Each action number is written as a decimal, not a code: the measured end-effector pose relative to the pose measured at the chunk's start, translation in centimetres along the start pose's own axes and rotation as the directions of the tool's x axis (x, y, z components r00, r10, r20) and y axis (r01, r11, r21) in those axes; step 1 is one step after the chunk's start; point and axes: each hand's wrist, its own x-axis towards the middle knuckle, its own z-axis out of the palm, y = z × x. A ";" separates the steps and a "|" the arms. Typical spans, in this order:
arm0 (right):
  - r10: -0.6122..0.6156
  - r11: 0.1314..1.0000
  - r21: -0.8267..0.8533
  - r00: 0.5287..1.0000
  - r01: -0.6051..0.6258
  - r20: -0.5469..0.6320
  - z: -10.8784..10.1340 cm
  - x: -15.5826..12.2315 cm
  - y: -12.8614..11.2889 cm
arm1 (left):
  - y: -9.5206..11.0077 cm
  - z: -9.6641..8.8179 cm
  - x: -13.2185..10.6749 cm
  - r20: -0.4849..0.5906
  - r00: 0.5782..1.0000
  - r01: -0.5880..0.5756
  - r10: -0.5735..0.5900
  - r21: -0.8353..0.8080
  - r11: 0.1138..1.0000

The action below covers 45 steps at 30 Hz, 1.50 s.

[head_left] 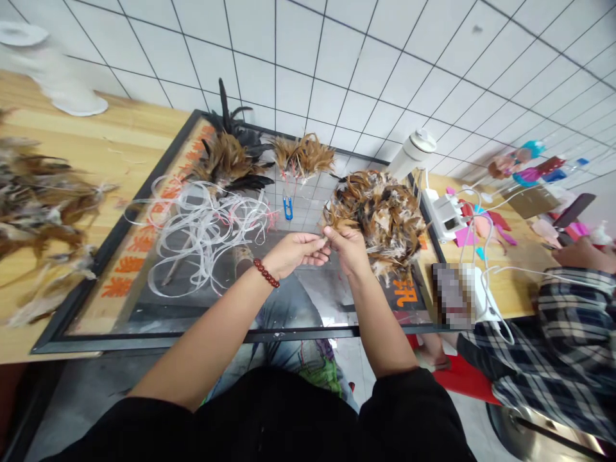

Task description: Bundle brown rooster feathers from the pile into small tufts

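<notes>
Wooden table (144, 120), tiled wall (298, 70) beyond: left hand (294, 252) and right hand (351, 250) pinch a small item (325, 240), unidentifiable; loose feathers (385, 218) beside the right hand could scatter if brushed.

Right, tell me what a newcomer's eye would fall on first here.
Probably the big heap of brown feathers on the right of the black-framed board, just beyond the right hand. Next, perhaps, the tangle of white ribbon looping over the board's left half. Between them, the left hand meets the right, fingertips pinched close together.
</notes>
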 end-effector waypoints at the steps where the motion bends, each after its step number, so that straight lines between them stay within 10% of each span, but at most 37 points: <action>1: -0.027 0.999 -0.039 1.000 0.027 -0.006 0.0 0.0 0.1 | -0.1 0.1 0.1 -0.027 0.999 -0.018 0.019 0.030 0.999; 7: -0.120 0.920 -0.376 0.993 0.113 0.005 -1.1 0.0 -0.3 | -0.2 0.1 0.5 -0.270 0.949 -0.149 0.161 0.064 0.987; 12: -0.013 0.506 -0.861 0.998 0.053 0.054 -3.0 -0.5 -1.5 | 0.5 -0.6 0.8 -0.496 0.843 -0.279 0.209 -0.070 0.958; 15: 0.174 0.414 -0.906 0.970 0.087 0.172 -3.0 -0.9 -2.1 | 0.6 -0.7 0.8 -0.510 0.837 -0.293 0.198 -0.113 0.949; 19: 0.206 0.445 -0.872 0.924 0.204 0.322 -2.8 -1.3 -2.3 | 0.3 -0.8 0.7 -0.482 0.855 -0.288 0.189 -0.139 0.948; 22: 0.156 0.661 -0.734 0.928 0.157 0.339 -2.7 -1.1 -1.9 | 0.2 -0.7 0.7 -0.470 0.864 -0.275 0.181 -0.140 0.951; 25: 0.029 0.925 -0.378 0.982 0.045 0.188 -2.0 -0.6 -1.2 | 0.2 -0.3 0.6 -0.426 0.894 -0.212 0.137 -0.133 0.968; 28: -0.003 0.999 -0.050 1.000 0.004 0.023 -0.5 -0.3 -0.4 | 0.1 0.3 0.4 -0.341 0.939 -0.116 0.053 -0.169 0.979; 34: 0.044 0.993 0.109 0.998 -0.039 -0.050 1.5 -0.5 0.5 | 0.2 0.7 0.0 -0.232 0.971 -0.008 -0.062 -0.289 0.957; 40: -0.133 0.979 -0.172 0.985 0.112 -0.112 0.1 -0.2 0.1 | 0.3 0.5 0.0 -0.197 0.980 -0.017 -0.027 -0.220 0.975; 45: -0.398 0.602 -0.779 0.912 0.176 -0.101 -2.4 0.1 -0.5 | 0.4 -0.1 0.4 -0.355 0.932 -0.180 0.074 -0.276 0.944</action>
